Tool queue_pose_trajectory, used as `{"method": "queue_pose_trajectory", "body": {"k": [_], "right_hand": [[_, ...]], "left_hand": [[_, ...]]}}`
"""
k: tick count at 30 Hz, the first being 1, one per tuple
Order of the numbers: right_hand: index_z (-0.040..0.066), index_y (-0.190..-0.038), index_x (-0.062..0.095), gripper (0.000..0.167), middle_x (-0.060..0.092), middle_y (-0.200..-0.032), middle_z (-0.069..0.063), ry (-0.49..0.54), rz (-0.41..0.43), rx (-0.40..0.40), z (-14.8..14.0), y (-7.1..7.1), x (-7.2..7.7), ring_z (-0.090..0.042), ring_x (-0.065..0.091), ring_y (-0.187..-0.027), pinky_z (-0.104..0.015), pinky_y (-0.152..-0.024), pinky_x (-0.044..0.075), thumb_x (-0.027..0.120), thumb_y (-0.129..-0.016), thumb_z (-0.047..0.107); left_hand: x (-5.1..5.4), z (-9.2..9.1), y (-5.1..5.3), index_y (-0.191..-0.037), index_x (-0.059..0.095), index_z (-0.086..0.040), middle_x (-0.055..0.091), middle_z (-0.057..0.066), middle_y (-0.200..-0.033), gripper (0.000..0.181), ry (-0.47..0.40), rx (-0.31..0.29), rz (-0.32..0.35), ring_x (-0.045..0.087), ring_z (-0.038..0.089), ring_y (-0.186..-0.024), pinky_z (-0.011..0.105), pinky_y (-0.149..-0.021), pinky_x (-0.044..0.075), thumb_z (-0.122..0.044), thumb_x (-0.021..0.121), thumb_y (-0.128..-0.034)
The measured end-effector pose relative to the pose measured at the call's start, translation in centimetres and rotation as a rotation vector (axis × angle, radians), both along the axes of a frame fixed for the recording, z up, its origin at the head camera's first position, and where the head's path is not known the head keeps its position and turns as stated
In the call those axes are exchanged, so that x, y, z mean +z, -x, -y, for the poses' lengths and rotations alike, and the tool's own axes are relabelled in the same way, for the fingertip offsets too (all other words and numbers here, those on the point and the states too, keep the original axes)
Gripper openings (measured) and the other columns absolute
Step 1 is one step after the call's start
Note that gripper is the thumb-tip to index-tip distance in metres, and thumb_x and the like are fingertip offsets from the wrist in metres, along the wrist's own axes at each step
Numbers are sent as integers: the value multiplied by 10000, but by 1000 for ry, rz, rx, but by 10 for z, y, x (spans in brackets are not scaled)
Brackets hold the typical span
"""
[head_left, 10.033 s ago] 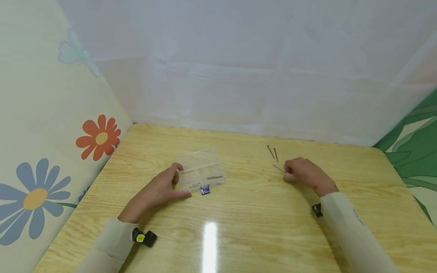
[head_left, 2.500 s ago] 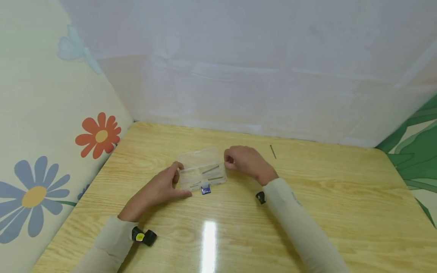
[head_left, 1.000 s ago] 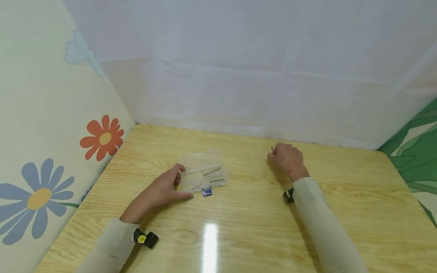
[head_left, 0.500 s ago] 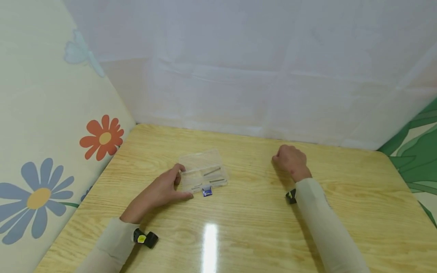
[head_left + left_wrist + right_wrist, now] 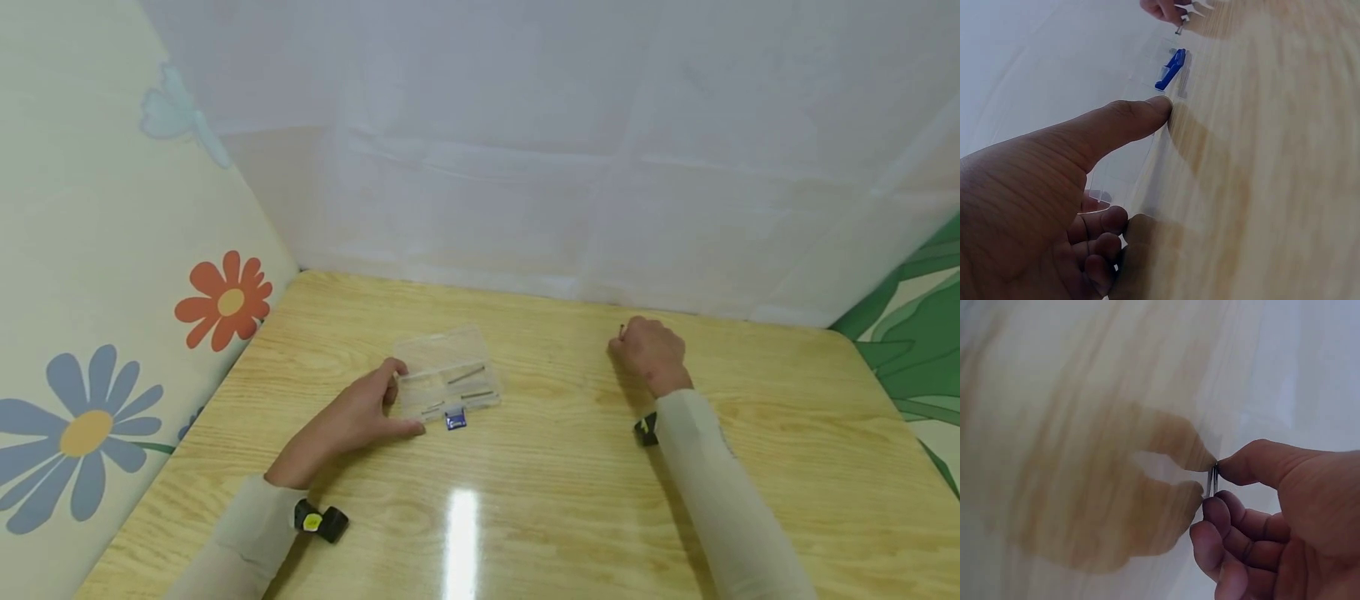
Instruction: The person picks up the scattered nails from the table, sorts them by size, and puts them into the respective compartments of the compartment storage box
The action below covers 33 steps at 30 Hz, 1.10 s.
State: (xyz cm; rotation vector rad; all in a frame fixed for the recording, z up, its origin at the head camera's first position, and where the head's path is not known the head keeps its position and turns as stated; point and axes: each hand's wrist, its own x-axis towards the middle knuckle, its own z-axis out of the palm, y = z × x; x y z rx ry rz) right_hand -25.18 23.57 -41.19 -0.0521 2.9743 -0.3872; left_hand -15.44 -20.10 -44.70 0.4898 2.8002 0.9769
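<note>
A clear plastic box [image 5: 442, 348] lies with its lid raised on the left part of the table, a blue latch [image 5: 455, 418] at its front edge. Inside are a nail [image 5: 467, 375] in the back compartment, another nail [image 5: 477, 395] in front and small pieces [image 5: 431, 409] at front left. My left hand [image 5: 367, 414] holds the box's left side, thumb at its front edge, the other fingers behind. To the right, near the table's back, my right hand [image 5: 651, 354] pinches a thin metal nail [image 5: 1213, 480] between thumb and fingertips, partly hidden in the head view.
The wooden table [image 5: 540, 500] ends at a white cloth backdrop [image 5: 480, 208]. A flower-painted panel [image 5: 90, 250] stands on the left and a green leaf-patterned one [image 5: 915, 333] on the right. Black camera straps sit on both wrists.
Nails that lay on the table are gone from it, and the box's back compartment has gained one. My right hand came back from the box, took the last nail and shifted slightly right.
</note>
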Motion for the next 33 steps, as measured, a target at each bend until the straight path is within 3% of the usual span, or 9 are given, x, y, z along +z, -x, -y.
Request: {"method": "queue_pose_trajectory", "body": {"k": [9,21,28,33], "right_hand": [[109,-605,504,399,566,-661,-107,-24,1,28,-7,2,-1,-250,515,-597,-398,-523,431,601,-963,255],[163,-524,523,352,487,-541,3,-78,-50,271,-2,0,-7,-178,437,-544,-346,-510,364,643,-853,188],[169,-665,614,175,537,-624,32,-60,-56,371,4,-7,-6,-150,459,-567,-333,-526,387,646,-836,169],[153,-766,688,57,613,-706,45,-47,-144,457,11,-10,-7,-164,533,-610,-374,-553,457,673,-819,168]], "left_hand": [[1,-1,1,-1328,454,-11,475,44,-862,834,7,3,0,448,174,-732,332,-637,379,-420,913,-764],[1,0,0,-1326,452,-15,474,46,-861,833,4,7,8,452,176,-735,335,-639,383,-421,912,-764],[0,0,-1,-1334,449,-11,476,49,-865,840,-3,3,10,454,180,-740,332,-635,380,-423,911,-766],[0,0,0,-1337,451,-11,477,45,-865,844,0,3,5,454,176,-741,329,-637,381,-427,912,-765]]}}
